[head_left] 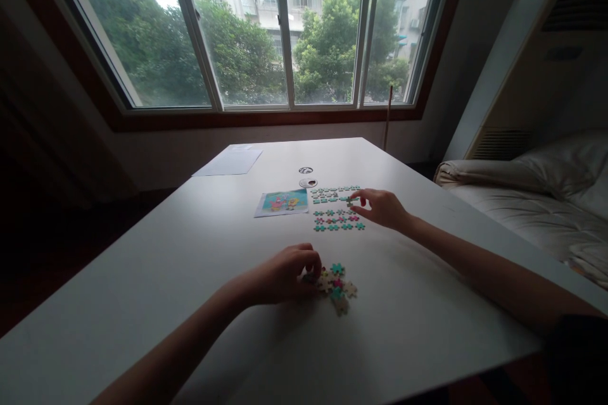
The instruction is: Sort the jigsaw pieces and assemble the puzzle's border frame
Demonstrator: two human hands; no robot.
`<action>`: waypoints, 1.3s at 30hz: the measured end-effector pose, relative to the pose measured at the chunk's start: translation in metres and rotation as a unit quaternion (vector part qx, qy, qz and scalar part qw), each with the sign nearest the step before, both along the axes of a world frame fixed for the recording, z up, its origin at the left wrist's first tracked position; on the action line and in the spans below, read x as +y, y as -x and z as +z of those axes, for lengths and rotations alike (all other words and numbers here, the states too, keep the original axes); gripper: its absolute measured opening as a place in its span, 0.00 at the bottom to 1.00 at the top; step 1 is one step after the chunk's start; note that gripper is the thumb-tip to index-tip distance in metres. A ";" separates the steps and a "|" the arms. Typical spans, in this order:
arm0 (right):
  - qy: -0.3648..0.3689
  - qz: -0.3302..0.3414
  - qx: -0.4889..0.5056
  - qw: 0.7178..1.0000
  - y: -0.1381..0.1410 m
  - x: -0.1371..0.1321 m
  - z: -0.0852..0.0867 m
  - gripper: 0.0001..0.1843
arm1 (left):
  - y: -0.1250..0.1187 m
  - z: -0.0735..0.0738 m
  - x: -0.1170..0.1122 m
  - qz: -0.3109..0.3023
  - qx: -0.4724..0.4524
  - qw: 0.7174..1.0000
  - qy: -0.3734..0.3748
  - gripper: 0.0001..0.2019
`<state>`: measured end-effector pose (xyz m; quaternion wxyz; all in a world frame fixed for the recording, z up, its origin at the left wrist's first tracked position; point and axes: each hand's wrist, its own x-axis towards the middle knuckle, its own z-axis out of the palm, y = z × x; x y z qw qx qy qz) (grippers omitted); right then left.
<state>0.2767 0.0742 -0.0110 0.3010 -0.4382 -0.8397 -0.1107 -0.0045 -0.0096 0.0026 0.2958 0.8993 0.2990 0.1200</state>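
Being pinched between thumb and forefinger of the right hand (379, 207), a green piece (350, 201) is held at the right end of the puzzle rows (334, 227). The left hand (287, 271) is curled at the loose pile of pieces (337, 293); whether anything is gripped cannot be told. Marks on two discs (304, 183) are too small to be read.

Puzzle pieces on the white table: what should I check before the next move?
1. Right hand has a green piece: ok, pinched near the right side of the rows.
2. Left hand has a piece: cannot tell, its grip at the pile is hidden.
3. Pile spread out singly: not ok, heaped and overlapping.
4. Rows lined up: ok, roughly.
5. Picture uncovered: ok, face up, left of the rows.
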 end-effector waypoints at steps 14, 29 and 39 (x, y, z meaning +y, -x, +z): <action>0.254 -0.070 0.002 0.965 0.012 0.109 -0.006 0.15 | 0.010 0.009 0.013 0.073 -0.116 0.984 0.114 0.09; 0.218 -0.061 0.007 0.974 0.028 0.100 -0.001 0.11 | 0.015 0.001 0.023 0.147 -0.199 0.957 0.150 0.09; 0.128 0.110 -0.014 0.986 0.046 -0.007 0.005 0.07 | -0.004 -0.005 0.023 0.280 -0.320 0.875 0.230 0.13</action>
